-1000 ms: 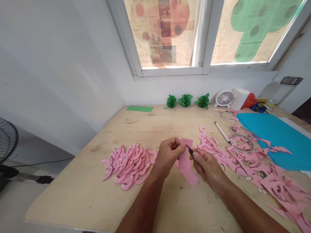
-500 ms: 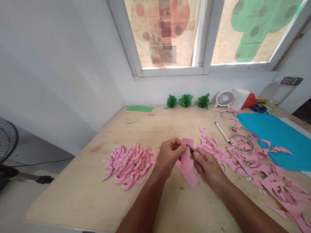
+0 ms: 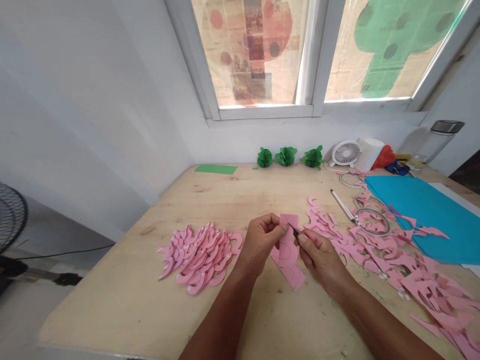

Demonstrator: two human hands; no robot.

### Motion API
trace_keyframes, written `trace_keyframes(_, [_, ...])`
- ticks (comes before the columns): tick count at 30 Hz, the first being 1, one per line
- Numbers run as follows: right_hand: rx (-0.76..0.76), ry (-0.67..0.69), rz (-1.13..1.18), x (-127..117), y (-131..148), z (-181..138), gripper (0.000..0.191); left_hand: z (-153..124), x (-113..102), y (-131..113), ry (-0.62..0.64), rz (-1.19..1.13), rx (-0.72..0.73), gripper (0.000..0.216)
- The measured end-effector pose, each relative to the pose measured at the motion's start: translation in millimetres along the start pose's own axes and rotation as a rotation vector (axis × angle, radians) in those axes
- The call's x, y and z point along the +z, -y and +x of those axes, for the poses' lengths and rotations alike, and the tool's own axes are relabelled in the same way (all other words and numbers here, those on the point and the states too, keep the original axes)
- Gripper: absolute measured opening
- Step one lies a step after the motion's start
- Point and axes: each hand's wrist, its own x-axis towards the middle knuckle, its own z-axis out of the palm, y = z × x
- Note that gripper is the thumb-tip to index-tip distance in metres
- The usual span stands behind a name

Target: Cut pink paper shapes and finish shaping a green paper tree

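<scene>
Between the thumb and fingers of my left hand (image 3: 265, 237) is a pink paper strip (image 3: 288, 252) with curved outlines drawn on it. My right hand (image 3: 318, 252) is closed around scissors (image 3: 294, 231). Their dark, narrow blades meet the strip near its upper part, close to my left thumb; the handles are mostly hidden in the fingers. Another pink piece (image 3: 295, 279) lies under the strip's lower end. To the left of my left hand spreads a pile of curved pink cutouts (image 3: 204, 255). Pink offcuts (image 3: 390, 255) are scattered to the right of my right hand.
A white pen (image 3: 342, 205), ring-shaped rolls (image 3: 372, 222) and a blue sheet (image 3: 423, 210) lie on the right. Along the wall stand green paper shapes (image 3: 287, 156), a small white fan (image 3: 345, 153) and a glass bottle (image 3: 444, 140). A green strip (image 3: 216, 169) rests at the back left.
The view has shifted very slightly. Both hands, the strip and the scissors keep nearly the same position.
</scene>
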Motion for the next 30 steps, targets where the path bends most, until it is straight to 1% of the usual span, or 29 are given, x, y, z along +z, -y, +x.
trace_keyframes(6, [-0.009, 0.007, -0.010, -1.4, -1.2, 1.3, 0.036, 2.9, -1.0, -0.3, -0.085, -0.020, 0.029, 0.019])
trace_keyframes(9, [-0.004, -0.002, 0.006, -0.8, -2.4, 1.6, 0.036, 3.0, -0.5, 1.4, -0.078, -0.042, 0.026, 0.020])
trace_keyframes(15, [-0.011, -0.008, 0.064, -0.5, -2.3, 1.2, 0.034, 0.0, 4.1, 2.3, -0.086, -0.158, -0.007, 0.020])
trace_keyframes(19, [-0.014, 0.008, 0.074, -0.7, -1.0, 0.9, 0.035, -1.1, 7.7, 3.0, -0.113, -0.161, -0.005, 0.020])
trace_keyframes(24, [0.011, 0.023, 0.089, 1.4, 1.8, -0.3, 0.039, -0.6, 10.8, 5.7, -0.108, -0.165, -0.005, 0.021])
trace_keyframes(30, [0.027, -0.050, 0.089, 3.4, 2.3, -1.2, 0.041, -0.8, 15.4, 6.6, -0.118, -0.173, 0.001, 0.018])
